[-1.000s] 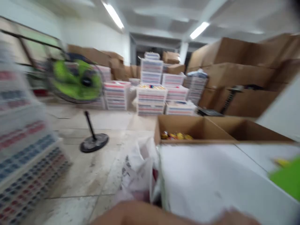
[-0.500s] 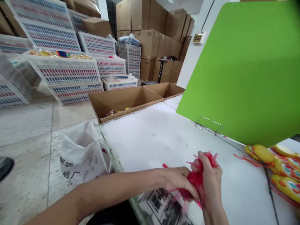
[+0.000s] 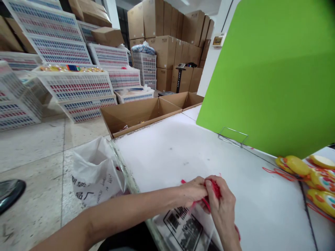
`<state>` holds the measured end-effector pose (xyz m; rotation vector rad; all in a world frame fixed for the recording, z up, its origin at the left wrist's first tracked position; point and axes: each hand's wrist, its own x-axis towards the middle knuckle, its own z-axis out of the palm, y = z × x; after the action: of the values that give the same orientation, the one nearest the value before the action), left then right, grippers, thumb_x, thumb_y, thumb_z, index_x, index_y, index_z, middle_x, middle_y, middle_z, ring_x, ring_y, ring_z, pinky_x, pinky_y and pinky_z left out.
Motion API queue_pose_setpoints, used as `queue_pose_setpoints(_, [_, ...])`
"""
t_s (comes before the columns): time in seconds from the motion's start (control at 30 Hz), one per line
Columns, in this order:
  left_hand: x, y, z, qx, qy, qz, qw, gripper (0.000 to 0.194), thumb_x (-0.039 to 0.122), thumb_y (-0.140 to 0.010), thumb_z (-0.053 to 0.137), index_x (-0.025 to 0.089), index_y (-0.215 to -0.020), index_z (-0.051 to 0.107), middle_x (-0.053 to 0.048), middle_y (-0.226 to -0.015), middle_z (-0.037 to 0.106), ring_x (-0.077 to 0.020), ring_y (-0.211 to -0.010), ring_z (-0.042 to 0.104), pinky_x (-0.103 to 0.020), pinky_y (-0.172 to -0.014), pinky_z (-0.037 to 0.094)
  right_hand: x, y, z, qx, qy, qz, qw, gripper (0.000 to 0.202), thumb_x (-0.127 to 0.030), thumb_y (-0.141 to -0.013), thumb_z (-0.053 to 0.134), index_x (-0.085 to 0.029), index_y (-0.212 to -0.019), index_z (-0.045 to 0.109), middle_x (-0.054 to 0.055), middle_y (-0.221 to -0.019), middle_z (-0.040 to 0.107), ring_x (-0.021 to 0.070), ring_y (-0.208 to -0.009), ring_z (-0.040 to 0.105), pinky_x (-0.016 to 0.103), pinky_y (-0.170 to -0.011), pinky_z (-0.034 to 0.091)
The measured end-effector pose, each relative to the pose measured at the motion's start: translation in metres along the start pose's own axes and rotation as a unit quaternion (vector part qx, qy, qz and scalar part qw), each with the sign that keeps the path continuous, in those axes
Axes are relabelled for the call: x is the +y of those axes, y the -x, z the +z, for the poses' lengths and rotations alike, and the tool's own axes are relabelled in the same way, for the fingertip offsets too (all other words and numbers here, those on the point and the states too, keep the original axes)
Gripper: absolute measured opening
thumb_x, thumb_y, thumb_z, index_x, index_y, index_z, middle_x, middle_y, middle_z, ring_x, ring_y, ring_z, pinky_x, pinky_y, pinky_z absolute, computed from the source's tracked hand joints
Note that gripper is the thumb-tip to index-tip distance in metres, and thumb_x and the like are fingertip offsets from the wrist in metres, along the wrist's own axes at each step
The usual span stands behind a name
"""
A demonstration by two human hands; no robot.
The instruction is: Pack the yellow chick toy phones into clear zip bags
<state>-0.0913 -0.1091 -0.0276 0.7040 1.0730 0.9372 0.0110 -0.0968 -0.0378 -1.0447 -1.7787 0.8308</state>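
Observation:
A crumpled bunch of thin red strands (image 3: 215,189) is squeezed between my two hands over the near part of the white table. My left hand (image 3: 195,191) wraps round its left side, fingers partly hidden. My right hand (image 3: 222,202) closes over the bunch from the right, thumb on top. Below my hands lies a white plastic bag with black print (image 3: 184,228). Some red strands hang under the fingers.
Yellow toys with red cords (image 3: 320,181) lie at the right, beside a leaning green board (image 3: 269,76). Open cardboard boxes (image 3: 141,109) stand past the table (image 3: 167,150). A white sack (image 3: 98,170) is on the floor at the left, near a shoe (image 3: 12,193).
Both hands have moved left and closer together. The red bunch is now mostly covered by the fingers, with fewer strands sticking out. The view has shifted slightly.

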Motion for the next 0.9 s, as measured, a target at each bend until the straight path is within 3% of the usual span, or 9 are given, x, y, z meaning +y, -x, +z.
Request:
queue_pose_setpoints(0.1, [0.007, 0.003, 0.003, -0.007, 0.032, -0.026, 0.999, 0.014, 0.022, -0.061, 0.061, 0.015, -0.057, 0.05, 0.004, -0.046, 0.05, -0.0124, -0.045, 0.051, -0.028, -0.048, 0.046, -0.003, 0.001, -0.003, 0.037, -0.009, 0.005, 0.999, 0.038, -0.048, -0.086, 0.043, -0.018, -0.073, 0.062, 0.001, -0.07, 0.06, 0.0153, -0.066, 0.053, 0.026, -0.065, 0.038])
queue_pose_setpoints(0.23, [0.015, 0.021, 0.007, -0.042, 0.121, -0.037, 0.991, 0.019, 0.024, -0.058, 0.068, 0.011, -0.065, 0.057, 0.0, -0.056, 0.056, -0.0125, -0.054, 0.054, -0.029, -0.058, 0.046, 0.0, -0.004, -0.009, 0.115, -0.089, 0.146, 0.979, 0.047, -0.053, -0.079, 0.054, -0.019, -0.049, 0.043, -0.007, -0.045, 0.035, 0.0091, -0.047, 0.032, 0.024, -0.049, 0.028])
queue_pose_setpoints(0.43, [0.014, 0.029, 0.001, 0.011, 0.18, -0.078, 0.981, 0.023, 0.033, -0.071, 0.059, 0.01, -0.07, 0.057, -0.005, -0.066, 0.059, -0.0138, -0.058, 0.056, -0.028, -0.061, 0.043, -0.005, -0.015, -0.016, 0.181, -0.223, 0.212, 0.934, 0.039, -0.053, -0.078, 0.055, -0.02, -0.062, 0.041, -0.009, -0.051, 0.035, 0.0061, -0.043, 0.033, 0.019, -0.04, 0.029])
queue_pose_setpoints(0.57, [-0.004, 0.023, 0.0, 0.049, 0.211, -0.137, 0.967, 0.031, 0.041, -0.079, 0.049, 0.012, -0.079, 0.056, -0.007, -0.075, 0.062, -0.0193, -0.064, 0.059, -0.033, -0.061, 0.044, -0.028, -0.02, -0.026, 0.158, -0.355, 0.22, 0.895, 0.037, -0.048, -0.074, 0.059, -0.023, -0.065, 0.033, -0.012, -0.053, 0.029, 0.0047, -0.037, 0.027, 0.016, -0.033, 0.025])
queue_pose_setpoints(0.63, [-0.013, 0.02, 0.005, 0.026, 0.24, -0.182, 0.953, 0.036, 0.046, -0.081, 0.042, 0.012, -0.081, 0.056, -0.008, -0.075, 0.062, -0.0221, -0.065, 0.06, -0.039, -0.062, 0.044, -0.036, -0.018, -0.029, 0.14, -0.405, 0.217, 0.877, 0.038, -0.046, -0.072, 0.061, -0.023, -0.064, 0.032, -0.012, -0.052, 0.027, 0.0043, -0.035, 0.023, 0.016, -0.031, 0.021])
queue_pose_setpoints(0.7, [-0.018, 0.016, 0.01, -0.034, 0.277, -0.216, 0.936, 0.043, 0.053, -0.08, 0.038, 0.013, -0.079, 0.056, -0.008, -0.072, 0.062, -0.0242, -0.062, 0.059, -0.042, -0.062, 0.044, -0.037, -0.011, -0.026, 0.144, -0.329, 0.2, 0.912, 0.032, -0.047, -0.077, 0.056, -0.022, -0.066, 0.04, -0.011, -0.052, 0.034, 0.0055, -0.036, 0.031, 0.017, -0.033, 0.027])
queue_pose_setpoints(0.8, [-0.01, 0.013, 0.01, -0.104, 0.354, -0.2, 0.908, 0.037, 0.053, -0.075, 0.047, 0.016, -0.07, 0.054, -0.003, -0.058, 0.058, -0.0205, -0.056, 0.055, -0.037, -0.062, 0.044, -0.028, 0.002, -0.013, 0.076, -0.017, 0.103, 0.992, 0.028, -0.046, -0.085, 0.044, -0.021, -0.088, 0.057, -0.002, -0.063, 0.055, 0.0134, -0.051, 0.052, 0.024, -0.047, 0.042])
queue_pose_setpoints(0.87, [0.0, 0.014, 0.004, -0.095, 0.373, -0.164, 0.908, 0.028, 0.043, -0.073, 0.053, 0.018, -0.062, 0.051, 0.0, -0.051, 0.053, -0.0166, -0.052, 0.052, -0.03, -0.059, 0.044, -0.022, 0.009, -0.002, -0.005, 0.152, -0.009, 0.988, 0.035, -0.041, -0.088, 0.038, -0.019, -0.11, 0.055, 0.006, -0.079, 0.063, 0.0222, -0.073, 0.059, 0.033, -0.063, 0.048])
queue_pose_setpoints(0.9, [0.005, 0.017, 0.001, -0.077, 0.352, -0.126, 0.924, 0.025, 0.039, -0.073, 0.052, 0.018, -0.06, 0.05, 0.0, -0.05, 0.053, -0.0159, -0.051, 0.052, -0.028, -0.058, 0.044, -0.02, 0.011, 0.003, -0.031, 0.211, -0.068, 0.975, 0.038, -0.037, -0.089, 0.035, -0.016, -0.116, 0.052, 0.01, -0.086, 0.064, 0.0264, -0.084, 0.058, 0.038, -0.071, 0.048])
